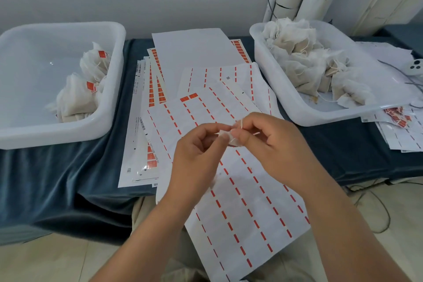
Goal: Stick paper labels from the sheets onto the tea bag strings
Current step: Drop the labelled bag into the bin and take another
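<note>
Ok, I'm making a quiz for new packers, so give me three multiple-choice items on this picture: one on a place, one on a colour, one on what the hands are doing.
1. Where do the labelled tea bags lie?
A. in the left tub
B. on the floor
C. in a cardboard box

2. What colour are the two labels left on the top sheet?
A. green
B. red
C. blue

3. What are the left hand and right hand doing?
A. lying flat
B. gripping a pen
C. pinching a string and a small white piece

Key: 1 A, red tags show among the bags in that tub; 2 B, both squares near the sheet's far edge are red; 3 C, curled fingers meet on them.
</note>
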{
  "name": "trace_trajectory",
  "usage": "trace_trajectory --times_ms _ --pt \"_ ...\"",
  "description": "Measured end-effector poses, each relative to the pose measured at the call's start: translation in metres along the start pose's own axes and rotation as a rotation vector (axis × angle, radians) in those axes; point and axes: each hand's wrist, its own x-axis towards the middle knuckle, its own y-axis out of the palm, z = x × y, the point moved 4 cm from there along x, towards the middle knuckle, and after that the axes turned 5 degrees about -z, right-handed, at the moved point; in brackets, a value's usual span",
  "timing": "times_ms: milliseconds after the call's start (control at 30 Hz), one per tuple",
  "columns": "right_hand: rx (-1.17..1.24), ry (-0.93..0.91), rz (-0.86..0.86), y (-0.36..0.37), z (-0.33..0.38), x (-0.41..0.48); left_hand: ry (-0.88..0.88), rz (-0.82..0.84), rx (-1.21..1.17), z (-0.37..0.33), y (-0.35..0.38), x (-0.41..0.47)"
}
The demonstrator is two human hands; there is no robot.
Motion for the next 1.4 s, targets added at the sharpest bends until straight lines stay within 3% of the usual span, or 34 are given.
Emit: trace_trajectory --times_ms 367,767,967,1400 --pt "0.044 0.061 -0.067 0.008 -0.007 -0.004 -0.173 -0.034 -0.113 -0.001 -0.003 -0.004" --pt "0.194 0.181 -0.093 0.011 -0.015 -0.008 -0.110 -0.029 0.048 0.003 -0.007 -0.001" --pt "0.206 0.175 -0.189 0.011 -0.015 -0.010 -0.113 0.000 -0.010 0.000 -0.002 -0.005" --pt "0.140 0.130 -0.186 0.016 -0.015 -0.009 -0.120 0.067 -0.001 0.006 -0.007 -0.001"
